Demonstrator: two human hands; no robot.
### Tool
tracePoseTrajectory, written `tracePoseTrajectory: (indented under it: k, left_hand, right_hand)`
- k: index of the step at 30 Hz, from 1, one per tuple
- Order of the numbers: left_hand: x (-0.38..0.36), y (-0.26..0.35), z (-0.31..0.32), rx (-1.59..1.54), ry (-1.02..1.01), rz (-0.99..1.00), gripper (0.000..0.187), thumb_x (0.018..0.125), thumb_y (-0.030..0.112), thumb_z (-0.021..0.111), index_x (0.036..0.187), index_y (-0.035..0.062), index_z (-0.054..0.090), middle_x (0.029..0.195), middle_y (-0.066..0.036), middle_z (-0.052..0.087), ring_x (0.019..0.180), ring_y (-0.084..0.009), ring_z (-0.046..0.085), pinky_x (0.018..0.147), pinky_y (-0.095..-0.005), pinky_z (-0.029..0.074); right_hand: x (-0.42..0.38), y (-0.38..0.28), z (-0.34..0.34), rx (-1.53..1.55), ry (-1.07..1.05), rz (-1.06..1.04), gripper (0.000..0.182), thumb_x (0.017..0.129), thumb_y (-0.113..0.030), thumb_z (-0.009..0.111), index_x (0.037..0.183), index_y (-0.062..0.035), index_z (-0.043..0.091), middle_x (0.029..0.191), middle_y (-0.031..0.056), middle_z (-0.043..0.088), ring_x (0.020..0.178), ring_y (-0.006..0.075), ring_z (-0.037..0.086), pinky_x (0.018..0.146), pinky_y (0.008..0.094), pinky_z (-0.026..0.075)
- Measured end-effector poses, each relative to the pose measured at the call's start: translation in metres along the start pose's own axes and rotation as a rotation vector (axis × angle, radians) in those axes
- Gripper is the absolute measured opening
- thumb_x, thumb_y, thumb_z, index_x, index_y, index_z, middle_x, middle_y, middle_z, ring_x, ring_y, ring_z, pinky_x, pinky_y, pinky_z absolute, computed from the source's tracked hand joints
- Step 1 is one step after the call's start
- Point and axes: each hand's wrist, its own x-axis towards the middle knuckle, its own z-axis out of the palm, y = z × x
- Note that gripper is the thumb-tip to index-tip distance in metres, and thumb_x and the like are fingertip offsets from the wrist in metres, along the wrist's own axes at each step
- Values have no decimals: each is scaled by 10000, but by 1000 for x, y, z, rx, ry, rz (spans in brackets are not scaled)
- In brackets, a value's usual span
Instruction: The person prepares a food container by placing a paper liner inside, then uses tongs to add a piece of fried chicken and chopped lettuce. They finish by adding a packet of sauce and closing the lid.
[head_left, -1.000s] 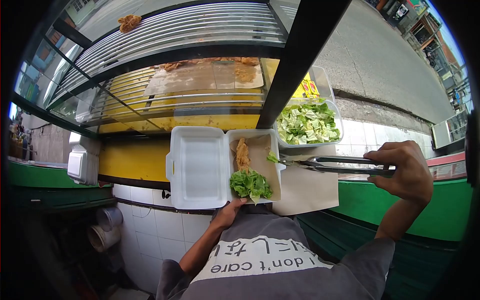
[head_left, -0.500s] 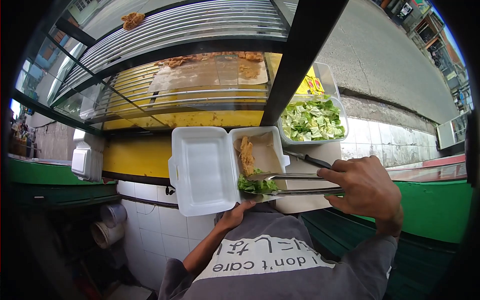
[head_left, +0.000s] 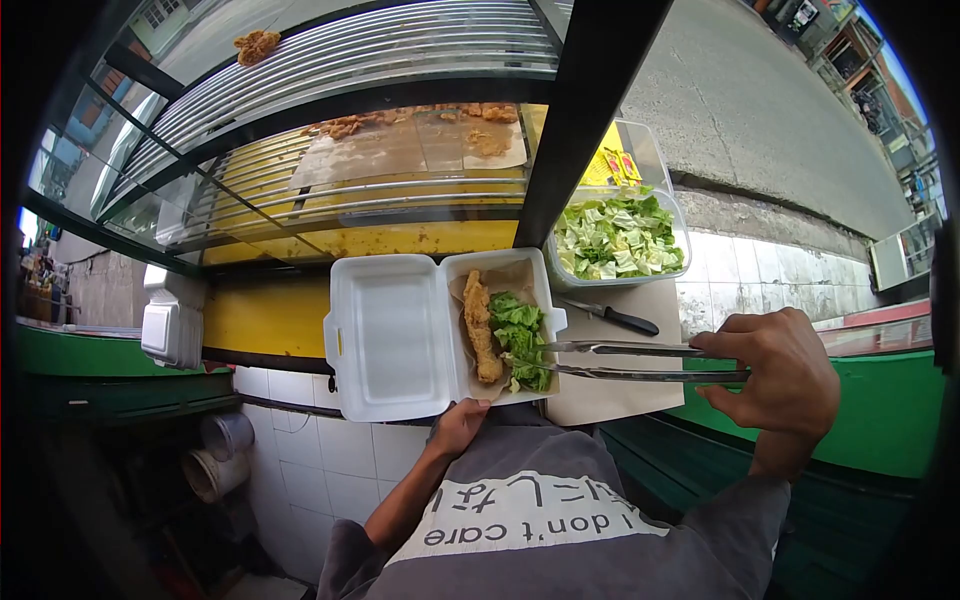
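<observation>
My right hand (head_left: pixel 775 375) is closed on metal tongs (head_left: pixel 640 375), whose tips touch chopped lettuce (head_left: pixel 518 335) in an open white foam box (head_left: pixel 393 335). The lettuce lies in the right compartment, on brown paper, beside a long piece of fried chicken (head_left: pixel 480 325). At the box's near edge, my left hand (head_left: pixel 462 425) holds the box, its thumb along the rim. The left half of the box has nothing in it. A black-handled knife (head_left: pixel 630 320) lies right of the box on a brown board (head_left: pixel 640 395).
A clear tub of chopped lettuce (head_left: pixel 620 240) stands behind the knife, with yellow packets (head_left: pixel 613 165) beyond it. A glass display case (head_left: pixel 380 110) holds fried pieces. Stacked foam boxes (head_left: pixel 172 330) stand at the left.
My right hand and the tongs have moved right. The lettuce now sits further right and back in the box, leaving more of the chicken visible. The box has shifted slightly left.
</observation>
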Motion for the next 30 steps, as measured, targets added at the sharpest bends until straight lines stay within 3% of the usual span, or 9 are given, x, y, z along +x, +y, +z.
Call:
tracePoseTrajectory:
  k: [2, 5, 8, 11, 13, 15, 17, 21, 30]
  left_hand:
    - [1, -18, -19, 420, 32, 123, 221, 876, 83, 472, 989, -56, 600, 1057, -109, 609, 1036, -209, 537, 938, -341, 378]
    - [6, -33, -28, 542, 82, 285, 94, 857, -21, 665, 936, -16, 615, 918, -118, 685, 853, -192, 664, 778, -292, 515]
    - [5, -26, -21, 616, 132, 218, 61, 872, 0, 655, 916, -16, 616, 923, -120, 685, 874, -196, 664, 801, -293, 509]
    - [6, -33, -29, 495, 133, 189, 63, 874, 6, 655, 919, -18, 618, 914, -124, 686, 877, -209, 669, 805, -294, 510]
    - [6, -30, -27, 569, 123, 194, 66, 873, 7, 655, 920, -19, 618, 915, -126, 685, 878, -213, 669, 809, -295, 511]
    - [5, -27, -29, 646, 110, 197, 68, 873, 8, 656, 922, -21, 617, 915, -129, 685, 878, -217, 669, 812, -295, 511]
    - [5, -26, -35, 519, -12, 41, 300, 857, 106, 477, 1071, -72, 587, 1135, -131, 606, 1115, -227, 526, 998, -351, 349]
    - [11, -33, -35, 506, 11, 85, 299, 858, 108, 478, 1065, -73, 596, 1128, -128, 616, 1116, -227, 529, 998, -353, 346]
    - [14, -18, -19, 152, -119, 107, 284, 860, 95, 479, 1064, -64, 595, 1125, -118, 613, 1109, -216, 529, 996, -349, 346]
  right_hand:
    - [3, -2, 10, -65, -64, -33, 351, 681, -266, 733, 996, -113, 717, 828, 76, 685, 679, 293, 653, 598, 398, 509]
    - [6, 0, 15, -42, -45, -28, 352, 697, -280, 724, 1008, -114, 717, 832, 70, 686, 696, 287, 657, 599, 397, 509]
    - [-6, 11, 0, 9, 119, -23, 338, 642, -165, 766, 966, -79, 726, 788, 87, 687, 615, 267, 657, 555, 359, 508]
    - [-7, 12, -12, 99, 200, 177, 334, 626, -128, 764, 956, -89, 728, 744, 97, 663, 668, 293, 644, 593, 402, 487]
    - [2, 17, -12, -134, 261, 277, 325, 630, -142, 756, 948, -79, 725, 741, 110, 658, 682, 296, 641, 621, 406, 485]
    - [16, 25, -6, -169, 243, 295, 306, 639, -150, 732, 936, -75, 725, 750, 122, 658, 704, 309, 638, 649, 412, 487]
    - [30, 29, 1, -290, 197, 267, 328, 631, -157, 739, 952, -92, 730, 741, 125, 652, 710, 300, 636, 662, 409, 493]
    - [42, 27, -3, -367, 49, 335, 303, 657, -173, 718, 954, -117, 735, 745, 127, 654, 729, 307, 634, 677, 421, 487]
    - [22, 31, -21, -209, 173, 299, 261, 666, -171, 696, 899, -62, 736, 694, 151, 651, 663, 333, 626, 660, 430, 485]
